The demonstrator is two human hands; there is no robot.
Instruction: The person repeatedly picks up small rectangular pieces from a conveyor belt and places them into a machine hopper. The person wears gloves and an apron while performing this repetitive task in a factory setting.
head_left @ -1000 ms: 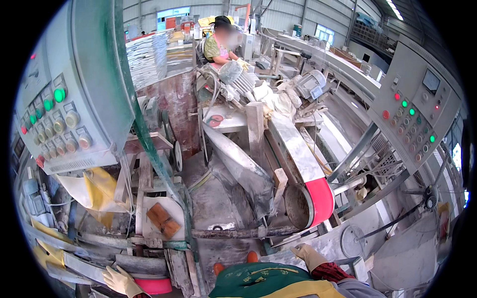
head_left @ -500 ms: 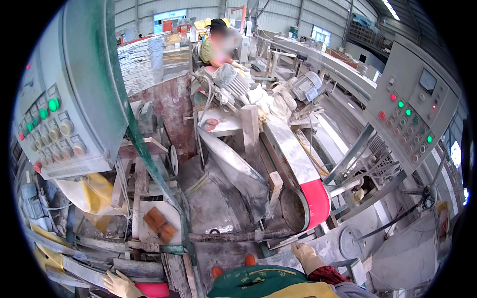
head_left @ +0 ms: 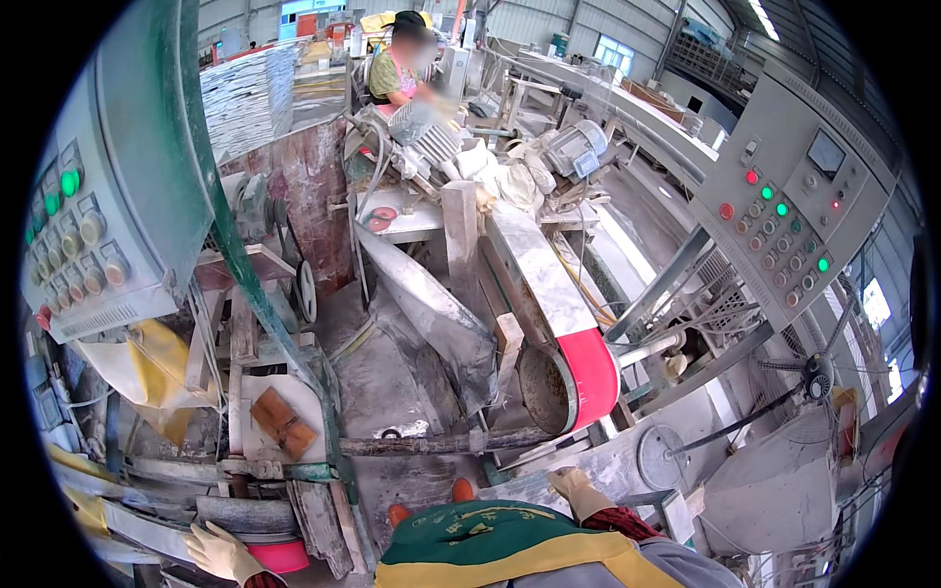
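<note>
My left hand (head_left: 222,554), in a cream rubber glove, has its fingers spread at the lower left. It is beside the red-ended belt (head_left: 279,556) and the pale slab strip (head_left: 147,530); whether it touches either I cannot tell. My right hand (head_left: 580,493), gloved alike with a dark red cuff, hangs in front of my right side with loosely bent fingers and nothing visible in them. Ahead of it, a long belt (head_left: 534,250) runs away from me, its near end wrapped in a bright red band (head_left: 591,377) around a rusty drum (head_left: 545,390).
Control panels with lit buttons stand left (head_left: 108,235) and right (head_left: 799,211). A green post (head_left: 265,294) slants down beside the left panel. A crossbar (head_left: 441,444) spans before my feet. A fan (head_left: 817,377) is at right. Beyond the motors (head_left: 428,137), a person (head_left: 397,73) works.
My view has shifted slightly to the right, so the surroundings sit further left. Both hands keep nearly the same poses; the person at the back holds a more upright posture.
</note>
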